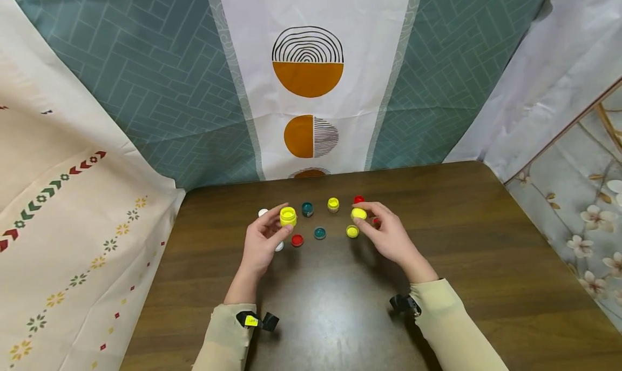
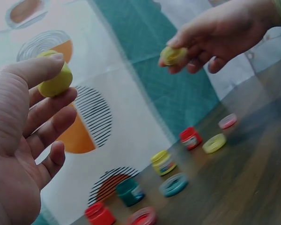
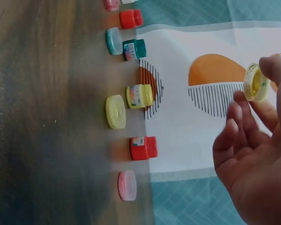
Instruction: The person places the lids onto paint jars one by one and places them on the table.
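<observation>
My left hand [image 1: 261, 240] pinches a small yellow paint jar [image 1: 288, 216] between thumb and fingers, its mouth uncovered and yellow inside. In my right hand [image 1: 389, 236] a yellow lid [image 1: 359, 214] is held by its edge; the right wrist view shows the hollow underside of that lid [image 3: 256, 83]. Both hands are raised above the table, apart from each other. Below and between them stand a green jar [image 1: 308, 209] and another yellow jar [image 1: 332, 204], with a green lid [image 1: 319, 233] and a second yellow lid [image 1: 352, 231] lying in front.
The brown wooden table [image 1: 461, 241] ends at a patterned cloth [image 1: 311, 79] hanging behind it. A red jar [image 3: 144, 148] and a pink-red lid [image 3: 127, 185] are by the right hand. Another red lid [image 1: 297, 240] and a white lid [image 1: 279, 246] lie near the left hand.
</observation>
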Demonstrator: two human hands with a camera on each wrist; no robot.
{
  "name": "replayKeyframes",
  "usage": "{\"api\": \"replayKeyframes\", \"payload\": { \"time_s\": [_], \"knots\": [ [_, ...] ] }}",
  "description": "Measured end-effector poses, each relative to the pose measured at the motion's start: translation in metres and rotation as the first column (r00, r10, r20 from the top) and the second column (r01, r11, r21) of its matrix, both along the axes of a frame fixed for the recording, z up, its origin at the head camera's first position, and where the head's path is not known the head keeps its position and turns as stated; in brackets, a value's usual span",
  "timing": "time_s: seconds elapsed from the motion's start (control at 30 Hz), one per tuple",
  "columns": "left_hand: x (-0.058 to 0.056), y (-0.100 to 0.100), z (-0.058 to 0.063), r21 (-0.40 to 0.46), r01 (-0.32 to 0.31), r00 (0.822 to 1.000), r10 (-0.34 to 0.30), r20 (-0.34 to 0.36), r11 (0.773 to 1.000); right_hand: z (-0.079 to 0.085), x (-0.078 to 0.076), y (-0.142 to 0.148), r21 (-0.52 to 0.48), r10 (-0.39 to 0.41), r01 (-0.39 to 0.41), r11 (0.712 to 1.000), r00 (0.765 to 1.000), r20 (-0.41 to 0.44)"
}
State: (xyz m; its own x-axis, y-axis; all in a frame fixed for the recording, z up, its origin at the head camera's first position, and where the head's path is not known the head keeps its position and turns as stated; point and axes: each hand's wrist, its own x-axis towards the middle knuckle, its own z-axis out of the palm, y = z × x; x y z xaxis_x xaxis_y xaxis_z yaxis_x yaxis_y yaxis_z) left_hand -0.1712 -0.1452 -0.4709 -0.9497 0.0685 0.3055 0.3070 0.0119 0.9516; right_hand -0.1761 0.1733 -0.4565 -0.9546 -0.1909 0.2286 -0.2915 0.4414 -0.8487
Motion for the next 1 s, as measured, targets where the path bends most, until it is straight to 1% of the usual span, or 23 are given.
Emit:
{"api": "replayKeyframes", "payload": {
  "time_s": [0.13,0.2,0.27,0.4,0.53,0.67,0.83,1.0],
  "knots": [
    [0.001,0.010,-0.004,-0.022,0.036,0.999,-0.035,0.016,0.999,0.000,0.002,0.001,-0.002,-0.028,0.028,1.000,1.000,0.006],
    [0.001,0.014,-0.005,-0.027,0.051,0.998,-0.050,0.025,0.998,0.000,0.003,0.000,0.006,-0.022,0.022,1.000,1.000,0.014],
    [0.002,0.016,-0.007,-0.034,0.065,0.998,-0.064,0.029,0.997,0.002,0.004,-0.001,0.011,0.001,-0.001,1.000,1.000,0.022],
    [0.003,0.019,-0.010,-0.044,0.087,0.996,-0.086,0.040,0.995,0.007,0.009,-0.006,0.021,0.074,-0.074,0.997,0.997,0.022],
    [0.006,0.022,-0.012,-0.054,0.107,0.993,-0.104,0.058,0.993,0.015,0.012,-0.013,0.053,0.144,-0.142,0.988,0.989,-0.017],
    [0.008,0.026,-0.016,-0.069,0.136,0.989,-0.132,0.065,0.988,0.022,0.015,-0.018,0.088,0.201,-0.195,0.977,0.977,-0.066],
    [0.010,0.030,-0.018,-0.103,0.179,0.983,-0.174,0.057,0.978,0.027,0.018,-0.022,0.121,0.224,-0.211,0.970,0.969,-0.102],
    [0.010,0.033,-0.018,-0.107,0.203,0.978,-0.197,0.068,0.973,0.031,0.020,-0.026,0.131,0.231,-0.215,0.968,0.966,-0.120]
  ]
}}
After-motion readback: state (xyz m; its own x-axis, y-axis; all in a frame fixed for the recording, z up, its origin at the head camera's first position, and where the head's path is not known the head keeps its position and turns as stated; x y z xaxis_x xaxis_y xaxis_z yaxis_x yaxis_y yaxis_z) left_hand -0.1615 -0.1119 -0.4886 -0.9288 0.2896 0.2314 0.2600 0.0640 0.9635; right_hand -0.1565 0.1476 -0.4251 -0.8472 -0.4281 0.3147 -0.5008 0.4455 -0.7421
